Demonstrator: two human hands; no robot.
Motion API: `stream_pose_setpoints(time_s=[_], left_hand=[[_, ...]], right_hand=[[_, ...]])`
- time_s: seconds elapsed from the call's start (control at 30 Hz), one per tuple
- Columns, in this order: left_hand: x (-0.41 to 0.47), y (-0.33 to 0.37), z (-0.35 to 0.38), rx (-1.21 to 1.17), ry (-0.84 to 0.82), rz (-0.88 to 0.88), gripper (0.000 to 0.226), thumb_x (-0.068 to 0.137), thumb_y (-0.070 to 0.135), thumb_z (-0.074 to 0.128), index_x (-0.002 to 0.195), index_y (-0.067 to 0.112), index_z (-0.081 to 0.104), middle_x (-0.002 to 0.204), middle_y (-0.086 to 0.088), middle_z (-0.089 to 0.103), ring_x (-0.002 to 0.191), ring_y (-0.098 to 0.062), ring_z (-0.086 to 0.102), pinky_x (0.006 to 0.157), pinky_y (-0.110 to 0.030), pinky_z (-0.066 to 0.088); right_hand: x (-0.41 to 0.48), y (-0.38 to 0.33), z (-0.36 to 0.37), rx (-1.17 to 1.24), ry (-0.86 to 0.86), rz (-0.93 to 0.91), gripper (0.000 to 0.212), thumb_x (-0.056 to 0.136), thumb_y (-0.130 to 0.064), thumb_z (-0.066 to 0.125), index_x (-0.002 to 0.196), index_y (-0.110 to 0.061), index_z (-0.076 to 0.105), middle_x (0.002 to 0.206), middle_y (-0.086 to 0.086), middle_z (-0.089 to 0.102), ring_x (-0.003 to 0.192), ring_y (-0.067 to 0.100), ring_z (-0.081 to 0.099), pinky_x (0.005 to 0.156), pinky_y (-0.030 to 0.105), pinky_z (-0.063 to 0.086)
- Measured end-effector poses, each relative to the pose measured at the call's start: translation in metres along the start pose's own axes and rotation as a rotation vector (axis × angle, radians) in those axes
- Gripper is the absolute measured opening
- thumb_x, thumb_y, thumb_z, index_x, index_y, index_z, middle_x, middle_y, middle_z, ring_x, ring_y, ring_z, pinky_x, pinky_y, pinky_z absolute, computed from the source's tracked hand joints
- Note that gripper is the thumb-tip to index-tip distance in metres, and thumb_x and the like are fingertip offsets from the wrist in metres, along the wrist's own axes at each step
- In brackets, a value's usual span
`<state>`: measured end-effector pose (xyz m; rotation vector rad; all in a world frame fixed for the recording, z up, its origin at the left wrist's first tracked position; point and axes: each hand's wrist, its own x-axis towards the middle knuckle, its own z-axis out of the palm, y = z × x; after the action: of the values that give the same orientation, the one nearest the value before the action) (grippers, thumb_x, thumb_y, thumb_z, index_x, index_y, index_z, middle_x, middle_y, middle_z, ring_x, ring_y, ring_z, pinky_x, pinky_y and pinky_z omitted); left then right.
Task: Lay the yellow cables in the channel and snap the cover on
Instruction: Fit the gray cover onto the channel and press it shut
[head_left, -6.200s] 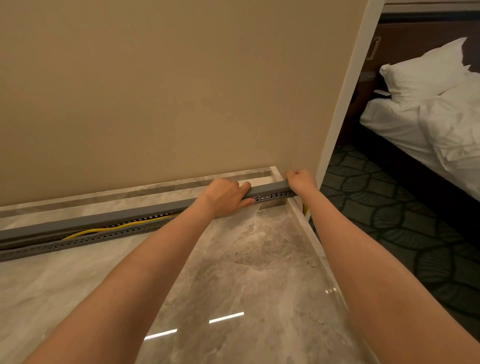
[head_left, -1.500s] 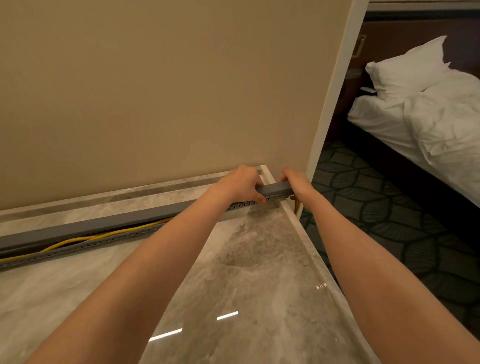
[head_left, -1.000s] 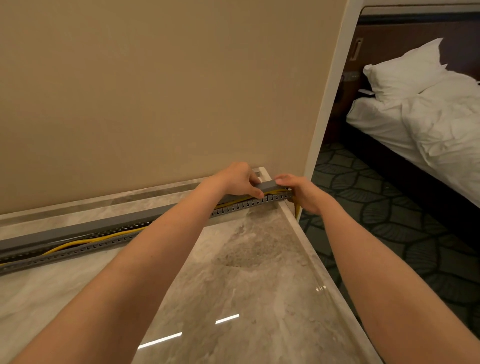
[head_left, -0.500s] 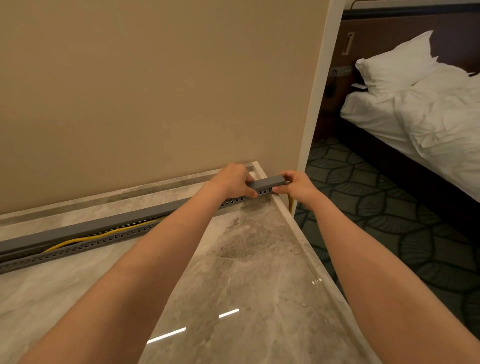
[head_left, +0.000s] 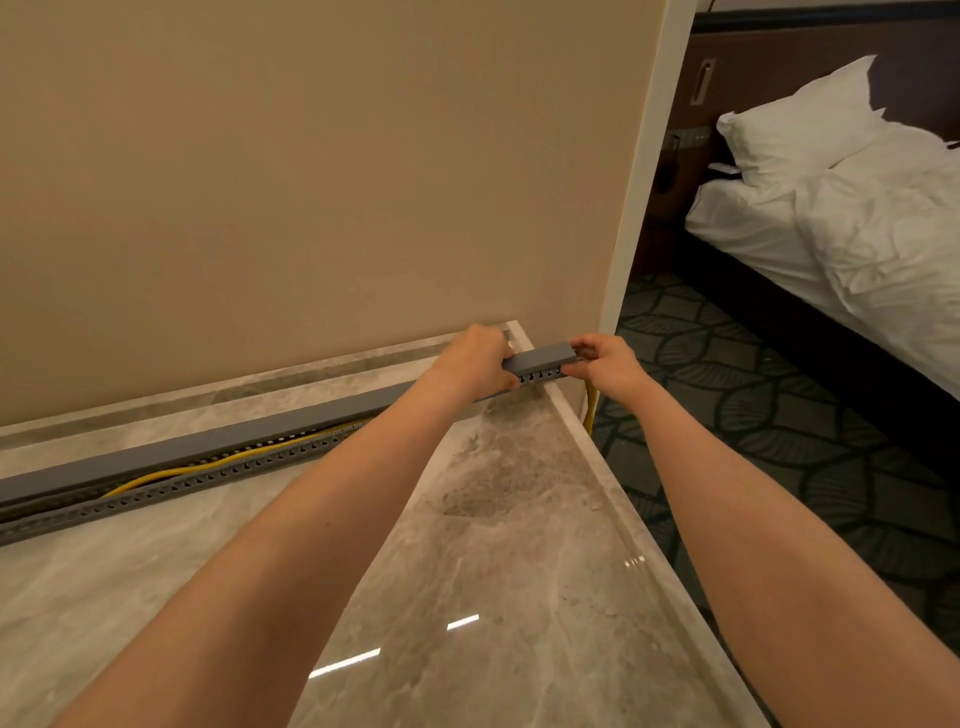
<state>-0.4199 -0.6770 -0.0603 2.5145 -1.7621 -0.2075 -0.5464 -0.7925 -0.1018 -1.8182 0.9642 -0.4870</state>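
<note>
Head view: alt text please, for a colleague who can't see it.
Both hands, left hand and right hand, grip the right end of a grey cover over a slotted channel on a marble ledge; leftward, a yellow cable shows.

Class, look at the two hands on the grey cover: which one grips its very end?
The right hand pinches the cover at its end by the table corner; the left hand presses down further along it.

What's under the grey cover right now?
Toward the left, the cover sits raised, showing yellow cables in the slotted channel. Near the left hand and right hand, whatever lies beneath is hidden.
</note>
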Motion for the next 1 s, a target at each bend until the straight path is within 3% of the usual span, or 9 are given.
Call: stream_pose_setpoints(time_s=[0.1, 0.27, 0.37, 0.5, 0.73, 1.0], left_hand=[[0.005, 0.008, 0.003, -0.001, 0.021, -0.009, 0.025, 0.089, 0.022, 0.058, 0.102, 0.003, 0.068, 0.063, -0.004, 0.043, 0.073, -0.023, 0.048, 0.062, -0.028, 0.034], [0.014, 0.016, 0.004, -0.047, 0.002, -0.015, 0.028, 0.09, 0.023, 0.058, 0.108, 0.005, 0.068, 0.092, -0.017, 0.063, 0.089, -0.03, 0.06, 0.065, -0.029, 0.037], [0.017, 0.019, 0.008, -0.038, 0.021, -0.013, 0.029, 0.091, 0.024, 0.057, 0.11, 0.004, 0.066, 0.091, -0.015, 0.06, 0.092, -0.03, 0.059, 0.066, -0.03, 0.036], [0.019, 0.02, 0.014, 0.001, 0.07, -0.016, 0.031, 0.092, 0.024, 0.056, 0.112, 0.001, 0.063, 0.109, -0.019, 0.063, 0.102, -0.033, 0.06, 0.068, -0.031, 0.036], [0.018, 0.021, 0.012, 0.019, 0.062, -0.023, 0.031, 0.09, 0.022, 0.059, 0.112, 0.0, 0.063, 0.112, -0.019, 0.061, 0.104, -0.034, 0.059, 0.075, -0.036, 0.044], [0.019, 0.012, -0.004, 0.019, 0.006, -0.019, 0.031, 0.09, 0.027, 0.059, 0.107, 0.001, 0.065, 0.106, -0.02, 0.063, 0.1, -0.035, 0.059, 0.069, -0.031, 0.038]], right_hand=[[0.002, 0.006, -0.002, 0.008, 0.03, 0.003, 0.038, 0.085, 0.009, 0.058, 0.123, 0.004, 0.056, 0.125, 0.02, 0.06, 0.121, 0.03, 0.054, 0.094, 0.025, 0.044], [0.008, 0.013, -0.011, 0.004, 0.043, -0.004, 0.04, 0.085, 0.005, 0.06, 0.125, 0.001, 0.055, 0.125, 0.018, 0.059, 0.119, 0.028, 0.055, 0.094, 0.025, 0.044], [0.012, 0.015, -0.014, 0.015, 0.043, 0.007, 0.041, 0.085, 0.005, 0.06, 0.125, 0.001, 0.054, 0.126, 0.018, 0.059, 0.12, 0.027, 0.055, 0.096, 0.026, 0.045], [0.012, 0.017, -0.014, 0.017, 0.041, 0.009, 0.039, 0.085, 0.006, 0.06, 0.123, 0.001, 0.056, 0.126, 0.019, 0.059, 0.123, 0.028, 0.053, 0.105, 0.036, 0.045], [0.012, 0.017, -0.014, 0.036, 0.035, 0.014, 0.037, 0.088, 0.005, 0.056, 0.125, 0.001, 0.054, 0.127, 0.02, 0.059, 0.122, 0.029, 0.054, 0.101, 0.03, 0.043], [0.017, 0.024, -0.021, -0.005, 0.106, 0.026, 0.03, 0.091, -0.001, 0.054, 0.121, -0.001, 0.055, 0.122, 0.018, 0.062, 0.116, 0.028, 0.057, 0.091, 0.026, 0.042]])
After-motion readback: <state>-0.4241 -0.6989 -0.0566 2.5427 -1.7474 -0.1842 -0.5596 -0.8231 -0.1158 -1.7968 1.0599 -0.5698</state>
